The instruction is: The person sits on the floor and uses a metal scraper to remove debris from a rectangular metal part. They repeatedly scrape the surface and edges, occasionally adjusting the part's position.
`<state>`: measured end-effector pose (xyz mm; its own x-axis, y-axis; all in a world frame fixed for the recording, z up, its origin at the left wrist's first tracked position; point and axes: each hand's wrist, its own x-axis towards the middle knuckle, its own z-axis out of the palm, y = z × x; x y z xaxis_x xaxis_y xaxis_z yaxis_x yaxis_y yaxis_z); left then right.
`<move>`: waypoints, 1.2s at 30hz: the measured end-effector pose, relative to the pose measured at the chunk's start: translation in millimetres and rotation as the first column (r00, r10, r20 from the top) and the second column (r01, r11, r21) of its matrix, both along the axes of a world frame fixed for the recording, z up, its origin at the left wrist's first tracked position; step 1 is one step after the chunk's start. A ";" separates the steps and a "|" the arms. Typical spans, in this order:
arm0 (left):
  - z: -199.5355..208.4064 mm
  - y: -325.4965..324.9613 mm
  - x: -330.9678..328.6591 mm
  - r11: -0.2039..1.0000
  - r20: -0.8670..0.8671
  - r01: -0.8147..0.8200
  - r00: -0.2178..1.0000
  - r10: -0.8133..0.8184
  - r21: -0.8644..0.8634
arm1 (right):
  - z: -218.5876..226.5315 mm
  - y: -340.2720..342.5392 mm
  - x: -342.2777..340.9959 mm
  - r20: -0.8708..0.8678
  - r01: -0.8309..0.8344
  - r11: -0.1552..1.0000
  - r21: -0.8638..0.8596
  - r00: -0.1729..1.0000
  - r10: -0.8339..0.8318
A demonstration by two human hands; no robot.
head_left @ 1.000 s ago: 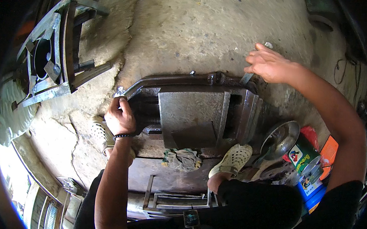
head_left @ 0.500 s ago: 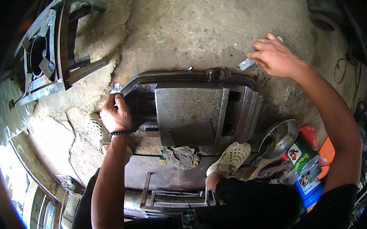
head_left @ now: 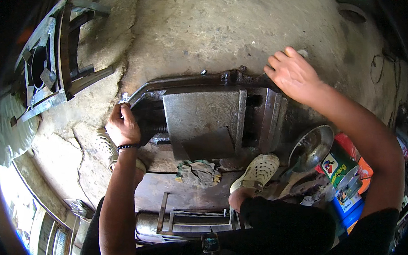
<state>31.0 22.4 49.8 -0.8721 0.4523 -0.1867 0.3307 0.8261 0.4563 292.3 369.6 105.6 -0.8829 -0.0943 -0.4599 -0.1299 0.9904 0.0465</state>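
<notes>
On the concrete floor lies a heavy, vise-like steel machine (head_left: 200,111) with a threaded screw at its left. A thin dark metal plate (head_left: 207,145) rests on its flat top. Along its far side runs a dark, greasy bent metal bar (head_left: 183,81). My left hand (head_left: 123,128) is closed around the bar's left end. At the bar's right end, my right hand (head_left: 293,77) is closed on a flat metal strip (head_left: 303,53). Only the strip's pale upper end shows clearly; its lower part is mostly hidden behind my fingers.
A crumpled rag (head_left: 199,173) lies between my feet. To the right stand a metal bowl (head_left: 311,148), a green can (head_left: 340,169) and a blue container (head_left: 348,209). A welded metal frame (head_left: 62,51) is at the far left. Cables (head_left: 387,68) lie at the right.
My right hand has moved left and nearer with the strip, down to the bar's right end. The left hand keeps its hold on the bar. The whole view has shifted slightly.
</notes>
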 end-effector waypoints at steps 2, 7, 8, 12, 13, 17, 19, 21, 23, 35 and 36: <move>-0.1 0.6 -1.3 1.000 -0.045 0.016 0.999 -0.017 -0.021 | -0.5 6.2 -5.8 0.013 0.001 0.999 -0.049 1.000 -0.001; -1.1 -0.7 -2.7 0.999 -0.003 0.006 1.000 -0.006 -0.032 | -11.9 21.9 -26.9 -0.017 -0.129 0.969 -0.211 0.992 0.128; -1.2 -1.3 -3.1 0.999 0.019 0.000 1.000 0.001 -0.054 | -13.6 23.0 -27.7 0.004 -0.169 0.958 -0.233 0.985 0.175; -1.1 -2.1 -3.9 0.998 -0.032 0.039 0.999 -0.041 -0.045 | -16.5 26.6 -26.6 -0.018 -0.141 0.954 -0.264 0.990 0.141; -1.0 -1.6 -4.0 0.999 -0.003 0.025 1.000 -0.025 -0.034 | -16.7 27.9 -27.3 -0.028 -0.090 0.946 -0.312 0.996 0.085; 0.9 -0.6 -3.5 0.998 0.019 0.027 1.000 -0.026 -0.061 | -21.5 33.2 -42.8 0.052 -0.078 0.931 -0.356 0.993 0.104; 0.9 -0.1 -4.8 0.997 0.023 0.025 0.999 -0.024 -0.071 | -27.1 31.2 -51.1 0.142 -0.177 0.928 -0.327 0.962 0.233; 0.3 -1.1 -4.0 0.997 0.004 0.027 1.000 -0.027 -0.078 | -30.0 31.3 -52.9 0.196 -0.193 0.924 -0.331 0.943 0.268; -0.9 -1.8 -3.1 0.999 0.034 0.007 0.999 -0.006 -0.049 | -30.5 33.1 -49.4 0.094 -0.181 0.907 -0.380 0.968 0.232; 0.8 -1.6 -3.2 0.999 0.031 0.014 0.999 -0.013 -0.039 | -16.0 45.5 -57.8 0.506 0.350 0.848 -0.398 0.855 -0.115; 0.6 -2.4 -2.8 0.999 0.012 0.025 1.000 -0.025 -0.023 | -14.2 46.6 -58.9 0.461 0.309 0.880 -0.361 0.879 -0.119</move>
<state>28.2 20.1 50.4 -0.8584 0.4692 -0.2073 0.3461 0.8281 0.4410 233.4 416.1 91.5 -0.6385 -0.1891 -0.7460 0.1746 0.9085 -0.3797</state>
